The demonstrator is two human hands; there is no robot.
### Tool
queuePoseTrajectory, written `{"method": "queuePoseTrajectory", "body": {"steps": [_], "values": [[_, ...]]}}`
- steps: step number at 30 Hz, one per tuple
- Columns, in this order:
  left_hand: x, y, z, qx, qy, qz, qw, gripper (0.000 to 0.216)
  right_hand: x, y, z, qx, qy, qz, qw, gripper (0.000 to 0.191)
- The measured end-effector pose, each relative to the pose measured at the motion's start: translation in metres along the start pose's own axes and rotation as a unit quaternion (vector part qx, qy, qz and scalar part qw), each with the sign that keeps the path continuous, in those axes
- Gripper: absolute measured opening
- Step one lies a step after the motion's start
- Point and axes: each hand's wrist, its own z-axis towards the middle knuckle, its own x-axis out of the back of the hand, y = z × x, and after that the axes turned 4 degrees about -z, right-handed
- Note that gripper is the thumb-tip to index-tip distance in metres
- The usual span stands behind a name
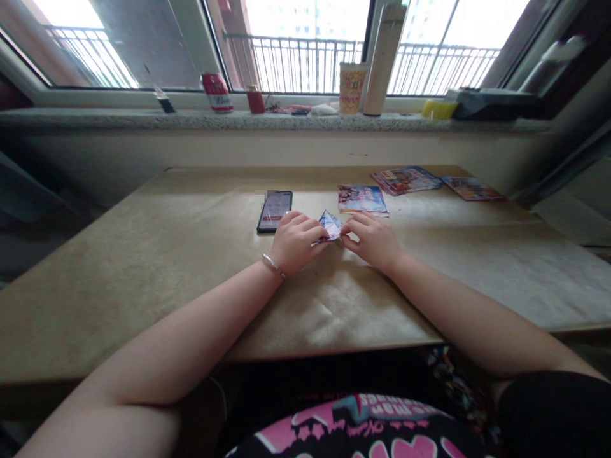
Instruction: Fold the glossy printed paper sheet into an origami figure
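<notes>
Between my two hands is a small piece of folded paper (330,225), bluish-white and pointed at its top. My left hand (298,240) pinches its left side, with a silver bracelet on the wrist. At the paper's right edge, the thumb and fingers of my right hand (370,238) are closed on it. A phone (275,210) with its screen lit lies just beyond my left hand. Printed sheets (363,198) in blue and red lie flat beyond my right hand. The fingers hide the lower part of the folded paper.
More printed sheets (405,180) and another small pile (471,188) lie at the back right of the table (143,280). On the window sill (286,121) stand a red can (217,93), a red bottle (255,100), a paper cup (352,89) and a tall tube (384,60).
</notes>
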Motion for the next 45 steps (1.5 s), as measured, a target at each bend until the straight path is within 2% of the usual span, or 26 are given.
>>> {"method": "queuePoseTrajectory", "body": {"steps": [5,9,13,17,25,28,33,41,45], "values": [[0.0,0.0,-0.002,0.011,0.008,-0.016,1.0,0.014,-0.002,0.007,-0.002,-0.028,-0.01,0.026,0.999,0.007],[-0.002,-0.003,-0.004,0.027,0.045,-0.018,0.998,0.015,-0.007,0.014,-0.004,-0.073,-0.026,0.075,0.994,0.008],[-0.005,-0.005,-0.006,0.039,0.06,-0.018,0.997,0.014,-0.012,0.02,-0.004,-0.157,-0.007,0.155,0.975,0.008],[-0.006,-0.005,-0.007,0.044,0.043,-0.024,0.998,0.014,-0.015,0.022,-0.004,-0.205,0.015,0.221,0.953,0.023],[-0.007,-0.006,-0.005,0.01,0.008,-0.064,0.998,0.021,-0.014,0.019,-0.003,-0.174,0.023,0.215,0.961,0.047],[-0.006,-0.004,-0.005,0.011,0.007,-0.085,0.996,0.034,-0.014,0.021,-0.003,-0.185,0.014,0.225,0.956,0.038],[-0.002,-0.003,-0.005,0.05,0.017,-0.134,0.99,0.059,-0.013,0.029,-0.003,-0.184,0.023,0.266,0.946,0.017],[0.001,-0.006,-0.009,0.076,0.023,-0.173,0.982,0.063,-0.006,0.042,-0.006,-0.133,0.01,0.281,0.95,0.008],[0.003,-0.006,-0.007,0.068,-0.043,-0.187,0.979,0.055,-0.001,0.044,-0.007,-0.128,0.003,0.287,0.949,0.008]]}}
